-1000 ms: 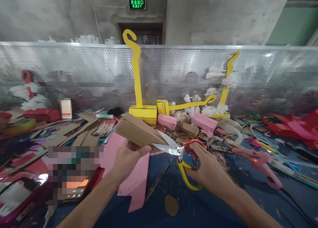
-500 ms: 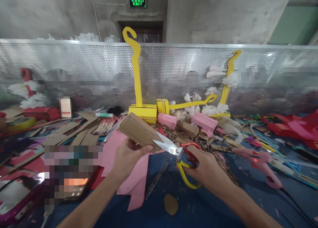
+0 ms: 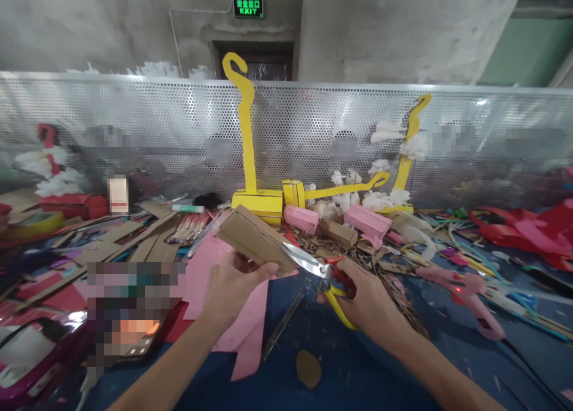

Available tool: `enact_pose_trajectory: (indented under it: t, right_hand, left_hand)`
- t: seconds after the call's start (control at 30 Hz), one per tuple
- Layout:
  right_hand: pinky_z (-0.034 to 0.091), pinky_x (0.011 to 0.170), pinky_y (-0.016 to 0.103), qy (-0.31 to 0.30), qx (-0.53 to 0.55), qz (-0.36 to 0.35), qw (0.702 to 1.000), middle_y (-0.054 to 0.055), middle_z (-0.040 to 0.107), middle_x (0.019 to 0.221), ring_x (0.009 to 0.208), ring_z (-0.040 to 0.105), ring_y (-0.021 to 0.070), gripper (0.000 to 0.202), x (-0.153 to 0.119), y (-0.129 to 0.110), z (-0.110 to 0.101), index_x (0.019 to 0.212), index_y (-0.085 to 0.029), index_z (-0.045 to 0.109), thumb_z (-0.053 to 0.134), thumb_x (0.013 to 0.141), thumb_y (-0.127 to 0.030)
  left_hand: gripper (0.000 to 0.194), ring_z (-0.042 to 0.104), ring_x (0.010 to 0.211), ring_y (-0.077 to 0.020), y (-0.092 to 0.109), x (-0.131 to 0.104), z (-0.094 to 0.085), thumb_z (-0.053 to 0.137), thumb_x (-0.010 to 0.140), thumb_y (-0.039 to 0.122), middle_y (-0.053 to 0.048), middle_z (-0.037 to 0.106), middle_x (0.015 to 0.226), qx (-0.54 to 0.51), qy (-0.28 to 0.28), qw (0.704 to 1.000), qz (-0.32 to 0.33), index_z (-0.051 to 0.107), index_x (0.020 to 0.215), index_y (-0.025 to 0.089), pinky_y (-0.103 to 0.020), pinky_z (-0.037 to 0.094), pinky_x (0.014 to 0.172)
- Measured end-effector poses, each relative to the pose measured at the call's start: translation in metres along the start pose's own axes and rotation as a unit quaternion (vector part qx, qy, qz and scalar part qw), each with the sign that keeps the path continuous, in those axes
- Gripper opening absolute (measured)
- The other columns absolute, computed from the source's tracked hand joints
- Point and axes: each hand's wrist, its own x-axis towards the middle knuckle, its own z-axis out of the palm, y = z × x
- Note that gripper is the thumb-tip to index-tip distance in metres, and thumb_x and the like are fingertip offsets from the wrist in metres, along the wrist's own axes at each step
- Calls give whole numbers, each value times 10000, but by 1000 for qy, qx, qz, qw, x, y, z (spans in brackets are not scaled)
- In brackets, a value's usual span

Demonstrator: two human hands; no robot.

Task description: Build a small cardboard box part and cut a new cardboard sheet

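My left hand (image 3: 242, 282) is closed around the lower side of a brown cardboard box (image 3: 253, 238), thumb on the near face, holding it tilted above the table. My right hand (image 3: 364, 297) grips a pair of scissors (image 3: 308, 261) with red and yellow handles. Their blades meet the box's right end and now lie close together; the lower blade is partly hidden by the cardboard. Beneath my left hand lies pink paper (image 3: 242, 333), with a clear ruler (image 3: 283, 326) beside it. A rounded cardboard piece (image 3: 308, 368) lies nearer to me.
Behind the box stand a yellow hooked piece on a box base (image 3: 257, 203) and pink boxes (image 3: 367, 221). Cardboard scraps (image 3: 394, 285) lie right of centre. A pink glue gun (image 3: 465, 291) with a lit red light rests at the right. A perforated metal screen (image 3: 179, 118) spans the back.
The scissor blades and handles have drawn together at the box's right end as my right hand closed. The box has shifted slightly to the right in my left hand.
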Motion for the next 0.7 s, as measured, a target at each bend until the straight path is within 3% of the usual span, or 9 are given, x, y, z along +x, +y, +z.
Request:
enact_pose_trajectory:
  t: [0.1, 0.17, 0.33, 0.7]
  right_hand:
    - [479, 775, 348, 16, 12, -12, 1000, 93, 636, 1059, 943, 618, 269, 367, 0, -4, -5, 1039, -213, 536, 721, 763, -369]
    - [483, 818, 384, 6, 9, -11, 1000, 114, 608, 1120, 1018, 598, 298, 435, -2, -7, -7, 1099, -201, 519, 730, 764, -382]
    - [477, 814, 374, -42, 38, -33, 998, 77, 598, 1105, 1009, 591, 264, 245, -5, -11, -12, 1072, -221, 526, 624, 850, -250]
    - [480, 864, 349, -35, 80, -73, 994, 61, 606, 1075, 1004, 577, 230, 242, -3, -9, -14, 1053, -223, 604, 710, 836, -205]
  left_hand:
    - [530, 686, 1089, -265, 1, 1, 0, 871, 676, 261, -90, 749, 1168, -17, 0, 1000, 8, 665, 1156, 170, -394, 555, 946]
    - [531, 691, 1076, -268, 3, 1, 1, 874, 668, 262, -92, 755, 1149, -27, -10, 1000, 9, 672, 1149, 167, -397, 561, 936]
    - [441, 718, 995, -279, 6, -1, 1, 870, 677, 253, -91, 776, 1062, -28, -43, 999, -4, 696, 1072, 161, -402, 592, 859]
    - [471, 711, 1014, -264, 4, -2, -2, 879, 666, 222, -76, 769, 1087, -17, -28, 999, 2, 672, 1086, 175, -398, 590, 884]
